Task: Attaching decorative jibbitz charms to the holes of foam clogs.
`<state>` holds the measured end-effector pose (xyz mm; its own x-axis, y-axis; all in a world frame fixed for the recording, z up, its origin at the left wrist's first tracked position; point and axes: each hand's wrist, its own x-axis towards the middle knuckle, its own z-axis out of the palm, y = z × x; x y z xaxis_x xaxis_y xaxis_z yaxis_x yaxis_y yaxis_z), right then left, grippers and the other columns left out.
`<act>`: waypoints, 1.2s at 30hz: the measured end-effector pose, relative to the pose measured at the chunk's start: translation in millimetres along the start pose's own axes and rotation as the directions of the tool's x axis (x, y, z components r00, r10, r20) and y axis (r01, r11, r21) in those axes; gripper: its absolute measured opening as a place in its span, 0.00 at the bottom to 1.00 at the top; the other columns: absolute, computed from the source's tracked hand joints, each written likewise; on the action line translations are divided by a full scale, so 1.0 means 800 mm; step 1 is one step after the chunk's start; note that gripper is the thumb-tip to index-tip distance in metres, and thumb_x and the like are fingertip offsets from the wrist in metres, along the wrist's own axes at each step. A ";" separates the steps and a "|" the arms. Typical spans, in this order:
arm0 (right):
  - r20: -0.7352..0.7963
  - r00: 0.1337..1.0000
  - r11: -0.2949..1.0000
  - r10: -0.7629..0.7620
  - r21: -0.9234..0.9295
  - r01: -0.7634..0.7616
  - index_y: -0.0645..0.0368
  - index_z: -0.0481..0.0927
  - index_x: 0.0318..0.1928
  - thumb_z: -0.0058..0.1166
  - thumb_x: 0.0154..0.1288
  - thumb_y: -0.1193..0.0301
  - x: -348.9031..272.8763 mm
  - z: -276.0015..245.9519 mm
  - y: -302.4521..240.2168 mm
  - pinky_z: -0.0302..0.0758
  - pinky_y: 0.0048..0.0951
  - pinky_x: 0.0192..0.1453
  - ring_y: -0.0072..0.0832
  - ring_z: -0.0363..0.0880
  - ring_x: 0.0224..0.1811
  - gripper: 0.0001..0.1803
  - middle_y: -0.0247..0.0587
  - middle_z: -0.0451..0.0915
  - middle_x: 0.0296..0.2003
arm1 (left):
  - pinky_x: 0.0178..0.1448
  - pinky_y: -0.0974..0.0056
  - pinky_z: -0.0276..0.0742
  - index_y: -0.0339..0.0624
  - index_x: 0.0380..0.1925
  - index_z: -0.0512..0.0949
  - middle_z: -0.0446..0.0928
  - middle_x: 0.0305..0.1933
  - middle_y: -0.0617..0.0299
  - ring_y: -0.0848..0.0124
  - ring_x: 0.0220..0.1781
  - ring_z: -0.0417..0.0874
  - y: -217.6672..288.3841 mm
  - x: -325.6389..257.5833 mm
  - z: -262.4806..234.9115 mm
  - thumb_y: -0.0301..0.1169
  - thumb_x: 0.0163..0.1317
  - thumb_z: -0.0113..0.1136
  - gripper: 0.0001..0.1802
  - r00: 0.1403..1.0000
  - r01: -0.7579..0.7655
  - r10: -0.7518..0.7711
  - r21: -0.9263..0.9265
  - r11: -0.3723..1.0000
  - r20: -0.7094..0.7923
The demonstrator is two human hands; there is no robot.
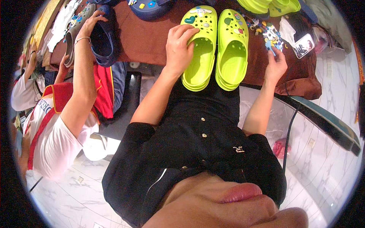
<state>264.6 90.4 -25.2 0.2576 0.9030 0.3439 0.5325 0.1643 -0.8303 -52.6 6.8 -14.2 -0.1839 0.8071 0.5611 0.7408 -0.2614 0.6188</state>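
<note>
A white marbled tile floor [334, 125] fills the near and right parts of the scene, and on it stands a low tabletop covered in dark brown cloth [152, 38], its near edge sagging over the side at the right. A black stool [127, 102] sits just near the tabletop's left part. At the left a co-worker in a white shirt and red apron [57, 125] reaches an arm far across the tabletop to a dark blue clog [102, 41], with a grey clog [72, 32] beside it. At the middle of the near edge lies a pair of lime green clogs side by side and touching, their long axes running near to far, toes pointing away from the person and heel openings overhanging the cloth's near edge. The left clog [198, 45] and the right clog [232, 47] both carry small coloured charms on their perforated toes. More lime green clogs [266, 5] lie at the far right. The left hand [179, 47] rests on the left clog's inner rim, fingers curled down together and pressing its upper. The right hand [275, 64] is just right of the right clog, thumb and fingertips pinching a small blue charm [269, 45] at the near edge of a scattered pile of charms [266, 30]. A phone [305, 45] lies right of the pile.
</note>
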 end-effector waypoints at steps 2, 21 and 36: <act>0.002 0.999 0.996 -0.039 0.084 0.038 0.61 0.85 0.41 0.62 0.56 0.78 -0.005 0.015 -0.027 0.74 0.26 0.46 0.28 0.79 0.36 0.11 0.40 0.83 0.36 | 0.61 0.54 0.72 0.44 0.44 0.81 0.79 0.48 0.57 0.54 0.55 0.76 0.002 -0.001 -0.001 0.14 0.43 0.58 0.25 1.000 0.004 -0.004 0.013 1.000 0.013; 0.375 0.757 0.843 -0.535 0.299 0.447 0.62 0.83 0.38 0.59 0.56 0.81 -0.050 0.116 -0.187 0.77 0.34 0.43 0.40 0.81 0.40 0.08 0.44 0.81 0.38 | 0.57 0.54 0.75 0.44 0.43 0.82 0.79 0.47 0.56 0.54 0.52 0.78 -0.001 -0.013 -0.001 0.17 0.43 0.64 0.23 0.996 -0.058 0.060 0.024 0.998 -0.068; 0.472 0.603 0.741 -0.643 0.184 0.646 0.61 0.83 0.34 0.60 0.52 0.78 -0.052 0.132 -0.180 0.75 0.38 0.48 0.40 0.78 0.42 0.07 0.42 0.82 0.33 | 0.52 0.53 0.75 0.43 0.38 0.80 0.78 0.43 0.57 0.55 0.47 0.79 0.001 -0.011 -0.009 0.20 0.41 0.66 0.19 0.992 -0.038 0.041 0.021 0.999 -0.118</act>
<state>92.1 71.0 33.5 -0.5676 0.6267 0.5340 0.4127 0.7778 -0.4741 -54.6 -4.5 -14.8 -0.2287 0.7277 0.6467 0.7609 -0.2807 0.5849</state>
